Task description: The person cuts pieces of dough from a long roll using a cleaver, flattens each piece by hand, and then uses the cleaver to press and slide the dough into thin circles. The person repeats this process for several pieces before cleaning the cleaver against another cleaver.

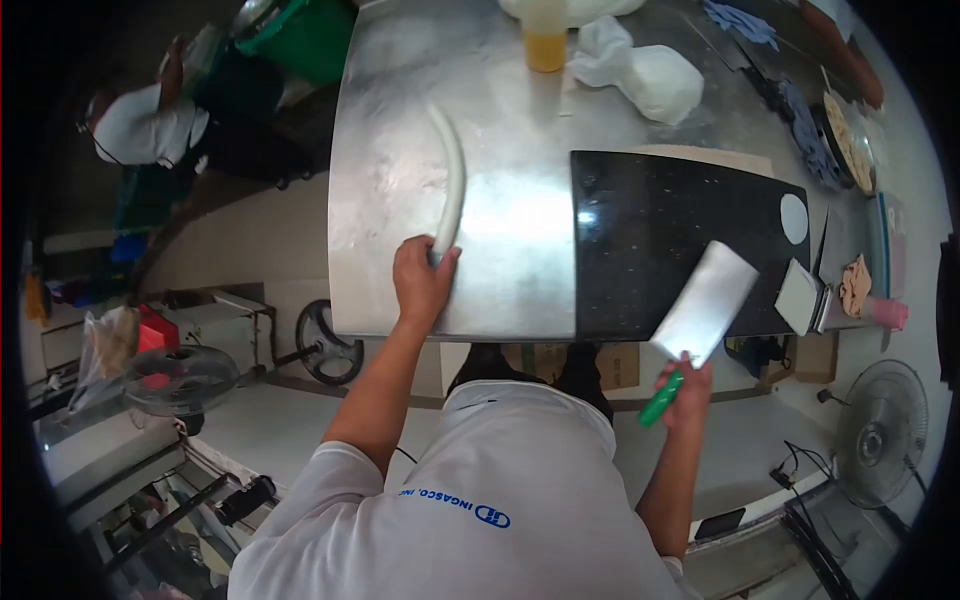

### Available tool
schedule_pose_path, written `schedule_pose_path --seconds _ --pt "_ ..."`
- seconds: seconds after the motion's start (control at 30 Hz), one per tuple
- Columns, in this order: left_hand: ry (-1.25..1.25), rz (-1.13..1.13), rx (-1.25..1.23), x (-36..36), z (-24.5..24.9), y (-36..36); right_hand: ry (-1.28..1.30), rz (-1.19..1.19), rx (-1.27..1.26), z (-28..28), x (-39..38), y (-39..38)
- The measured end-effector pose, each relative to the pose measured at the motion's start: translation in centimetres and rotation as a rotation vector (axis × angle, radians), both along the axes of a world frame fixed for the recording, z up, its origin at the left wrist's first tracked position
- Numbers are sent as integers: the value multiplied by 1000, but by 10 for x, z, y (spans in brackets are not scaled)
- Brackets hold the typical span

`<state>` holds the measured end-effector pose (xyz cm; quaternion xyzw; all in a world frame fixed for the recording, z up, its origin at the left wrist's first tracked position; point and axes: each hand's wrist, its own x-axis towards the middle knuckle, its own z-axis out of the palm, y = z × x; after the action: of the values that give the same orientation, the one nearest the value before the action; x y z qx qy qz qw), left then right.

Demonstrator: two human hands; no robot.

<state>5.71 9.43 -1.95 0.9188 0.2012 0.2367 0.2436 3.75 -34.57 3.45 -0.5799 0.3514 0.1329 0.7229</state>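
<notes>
While the left hand (426,284) curls round the near end of one smooth, whitish, curved roll (455,180) toward the tabletop's (385,200) left edge, the right hand (686,396) grips one green-handled cleaver (706,303) at the single black board's (660,225) near edge. Blue lettering on the white shirt (520,440) reads "INGASCO, IN", its end obscured.

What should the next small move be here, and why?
Probably slide the long white dough-like strip rightward, towards the black rectangular board: the left hand holds its near end on the shiny steel table, while the right hand holds the green-handled metal cleaver over the board's near edge.
</notes>
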Motion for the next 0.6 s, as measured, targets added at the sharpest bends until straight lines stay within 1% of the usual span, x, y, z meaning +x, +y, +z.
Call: schedule_pose_path --seconds 0.07,0.1,0.13,0.17,0.2,0.23,0.27,0.3,0.33,0.37,0.4,0.43,0.5,0.57,0.6 --pt "68 -153 -82 3 4 11 -48 287 -202 15 -13 64" --pt "74 -137 -109 -5 6 14 -142 570 -474 31 -12 96" --pt "76 -155 -141 -6 9 19 -274 912 -858 29 -6 118" --pt "67 -181 -166 -2 12 25 -392 1045 -941 56 2 156" --pt "-18 -218 -187 -4 9 31 -652 1115 -1070 52 5 181" --pt "-29 -216 -199 -7 8 37 -667 1248 -1114 62 8 209" --pt "19 -278 -156 -11 7 45 -677 1386 -1154 70 13 233" --pt "70 -340 -111 -15 5 50 -676 1396 -1163 66 20 253" --pt "70 -337 -120 -16 4 53 -676 1488 -1218 59 26 270" --pt "50 -340 -97 -18 3 54 -662 1580 -1265 53 24 275" --pt "24 -348 -69 -17 4 56 -647 1578 -1265 49 21 273" --pt "17 -356 -65 -11 6 58 -602 1566 -1225 44 25 271" --pt "-4 -291 -210 -14 12 54 -518 1538 -1168 38 14 255" --pt "76 -248 -395 -8 28 58 -461 1405 -1078 38 -2 221" --pt "39 -344 -369 0 18 69 -430 1365 -1094 38 -12 200"
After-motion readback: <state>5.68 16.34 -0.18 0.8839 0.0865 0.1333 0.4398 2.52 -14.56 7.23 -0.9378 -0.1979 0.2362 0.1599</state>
